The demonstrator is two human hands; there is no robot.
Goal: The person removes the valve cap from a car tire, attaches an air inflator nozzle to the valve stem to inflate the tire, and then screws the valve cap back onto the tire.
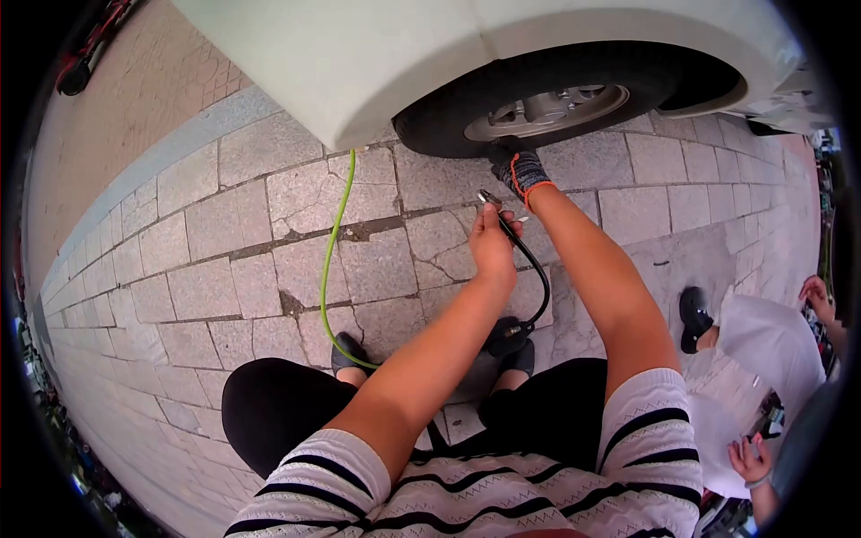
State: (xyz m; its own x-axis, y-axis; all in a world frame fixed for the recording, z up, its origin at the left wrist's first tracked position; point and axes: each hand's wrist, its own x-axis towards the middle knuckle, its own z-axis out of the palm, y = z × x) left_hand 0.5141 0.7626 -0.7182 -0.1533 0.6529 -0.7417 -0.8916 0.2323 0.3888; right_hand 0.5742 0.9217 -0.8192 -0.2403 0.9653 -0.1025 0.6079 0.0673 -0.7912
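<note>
In the head view, the big landmark is the black tire (430, 134) on a white car (305, 54). The left hand (492, 240) is bare and just in front of the tire, not touching it. Its fingers are curled closed round a black hose (545, 285), close to the shiny metal end (485, 196), which points toward the tire. The right hand (520, 170) wears a gray glove with an orange edge. It is at the bottom of the tire, just below the silver wheel (556, 115). Its fingertips are dark against the rubber — I can't tell how open they are or if they hold anything.

The black hose bends back, away from the tire, to a dark lump (508, 335) by the person's right shoe. A green hose (327, 260) lies left of the tire and runs back toward the feet.

What could go wrong? A foot could catch the green hose, because it loops so near the shoes, and give it a tug. The metal end could slip — the left hand has only a small bit of it.
</note>
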